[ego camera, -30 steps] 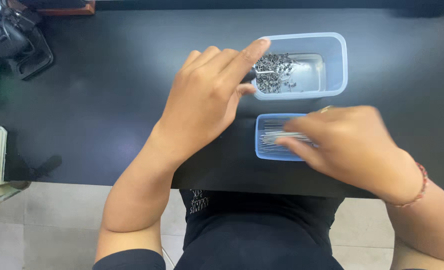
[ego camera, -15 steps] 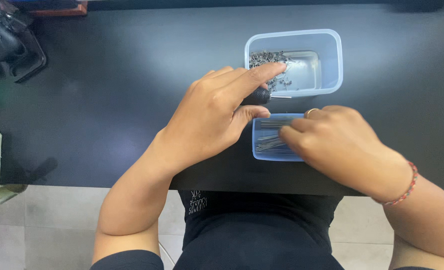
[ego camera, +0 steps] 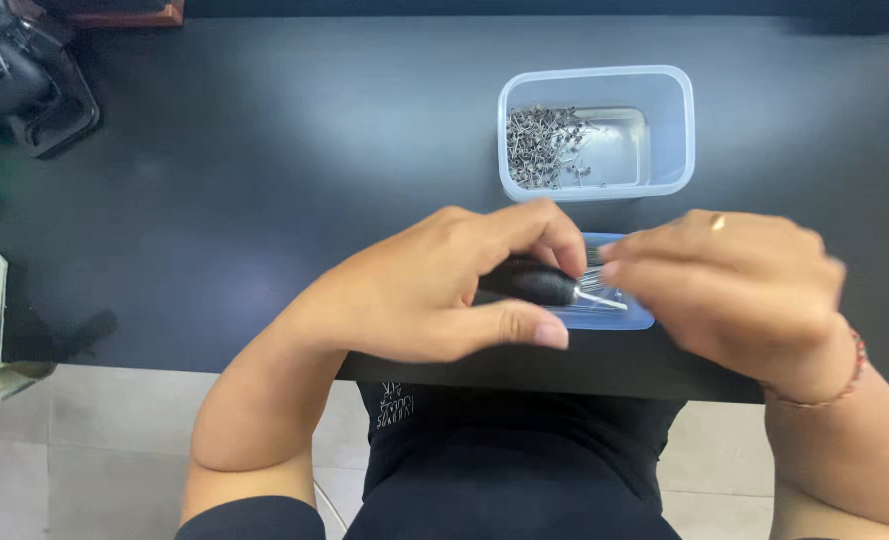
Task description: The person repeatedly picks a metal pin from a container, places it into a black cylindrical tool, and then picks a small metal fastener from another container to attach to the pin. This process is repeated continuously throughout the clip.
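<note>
Black tool [ego camera: 529, 282] in left hand [ego camera: 434, 285] grip, over small tray [ego camera: 624, 318]

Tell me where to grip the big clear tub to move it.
Judging by its shape, take the tub by its two long rims, from straight above. It sits upright and open on the table, its sides free. The pins pile at its left end, so keep it level.
</note>
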